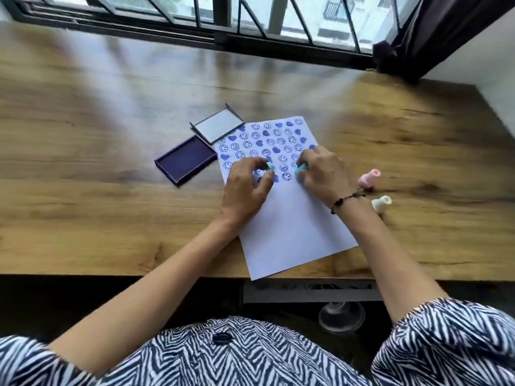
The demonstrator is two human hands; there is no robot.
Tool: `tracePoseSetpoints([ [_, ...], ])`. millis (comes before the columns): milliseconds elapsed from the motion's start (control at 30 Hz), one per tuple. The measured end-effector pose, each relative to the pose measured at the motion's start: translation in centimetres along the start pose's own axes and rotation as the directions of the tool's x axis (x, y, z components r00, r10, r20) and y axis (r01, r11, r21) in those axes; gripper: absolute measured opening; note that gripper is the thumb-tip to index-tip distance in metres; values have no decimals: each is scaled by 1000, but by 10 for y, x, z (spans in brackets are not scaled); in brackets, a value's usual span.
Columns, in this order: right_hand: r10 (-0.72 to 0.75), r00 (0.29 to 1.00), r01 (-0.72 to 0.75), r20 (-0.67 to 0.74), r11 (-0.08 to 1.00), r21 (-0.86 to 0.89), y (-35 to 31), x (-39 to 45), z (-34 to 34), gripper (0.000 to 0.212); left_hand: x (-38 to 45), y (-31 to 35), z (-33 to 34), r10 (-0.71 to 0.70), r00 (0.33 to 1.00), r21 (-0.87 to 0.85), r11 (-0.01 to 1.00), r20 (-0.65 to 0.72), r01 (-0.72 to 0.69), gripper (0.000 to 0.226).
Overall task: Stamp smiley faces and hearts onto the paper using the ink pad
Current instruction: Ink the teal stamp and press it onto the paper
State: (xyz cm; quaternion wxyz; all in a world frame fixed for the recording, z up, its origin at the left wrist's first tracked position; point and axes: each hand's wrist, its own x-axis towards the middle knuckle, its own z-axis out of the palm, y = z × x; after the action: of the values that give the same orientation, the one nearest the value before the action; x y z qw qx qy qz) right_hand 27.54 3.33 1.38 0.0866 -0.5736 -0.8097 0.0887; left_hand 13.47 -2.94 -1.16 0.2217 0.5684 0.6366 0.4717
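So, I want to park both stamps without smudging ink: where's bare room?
Bare wood left of the ink pad, or the paper's blank lower half. Crowded: the paper's stamped top, and the right by the pink stamp and white stamp.

Four stamps: two teal (269, 165) (301, 169), one pink (369, 178), one white (381, 203).

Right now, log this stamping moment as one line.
left hand: teal stamp on paper | right hand: teal stamp on paper | ink pad: open

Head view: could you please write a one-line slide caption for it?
Left hand and right hand each press a teal stamp onto the paper, beside the open ink pad.
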Motion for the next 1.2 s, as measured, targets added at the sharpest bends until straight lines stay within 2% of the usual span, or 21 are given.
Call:
tracePoseSetpoints([
  [233,-79,997,75,-9,975,-210,-2,2,8,18,-1,-2,-1,5,1000,-22,1000,-4,-5,20],
  [700,-100,995,98,-17,990,-98,-3,6,7,19,-1,-2,-1,21,999,-34,999,28,-20,21],
  [900,-78,996,81,32,993,-87,-2,6,6,19,-1,-4,1,19,999,-5,1000,49,-18,20],
  [967,-41,999,40,9,999,33,1,5,2,19,-1,-5,1,13,999,-1,1000,47,-13,19],
  [1100,143,956,-44,-258,933,356,11,-5,-22,14,-1,-6,1,16,998,-2,1000,53,-16,19],
  [1200,235,933,-81,-272,875,478,14,-16,-35,12,-1,-4,0,7,998,-29,1000,55,-5,19],
])
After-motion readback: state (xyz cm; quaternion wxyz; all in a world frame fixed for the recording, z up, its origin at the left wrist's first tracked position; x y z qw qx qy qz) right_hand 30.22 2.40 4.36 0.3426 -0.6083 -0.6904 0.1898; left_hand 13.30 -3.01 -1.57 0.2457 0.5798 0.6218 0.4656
